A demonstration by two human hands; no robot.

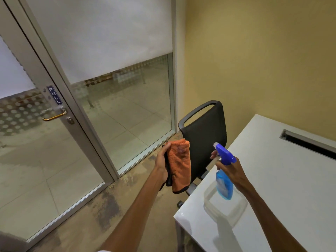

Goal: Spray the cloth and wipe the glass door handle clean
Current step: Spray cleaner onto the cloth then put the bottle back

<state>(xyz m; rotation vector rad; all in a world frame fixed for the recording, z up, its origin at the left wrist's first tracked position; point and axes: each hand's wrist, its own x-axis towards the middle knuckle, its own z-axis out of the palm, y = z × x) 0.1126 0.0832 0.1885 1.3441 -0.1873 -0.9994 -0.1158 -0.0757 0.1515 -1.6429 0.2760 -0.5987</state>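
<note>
My left hand [161,163] holds a folded orange cloth [180,164] upright in front of me, thumb on its top edge. My right hand [231,169] grips a blue spray bottle [224,179] by the neck, with a finger at the trigger and the nozzle pointing left toward the cloth, a short gap between them. The brass door handle [54,116] sits on the glass door [36,160] at the far left, below a blue PULL sign [54,95], well away from both hands.
A white table [281,179] fills the right side, with a clear plastic container [225,204] near its left corner and a cable slot [309,141] at the back. A black office chair [203,135] stands between table and glass wall. A yellow wall rises behind.
</note>
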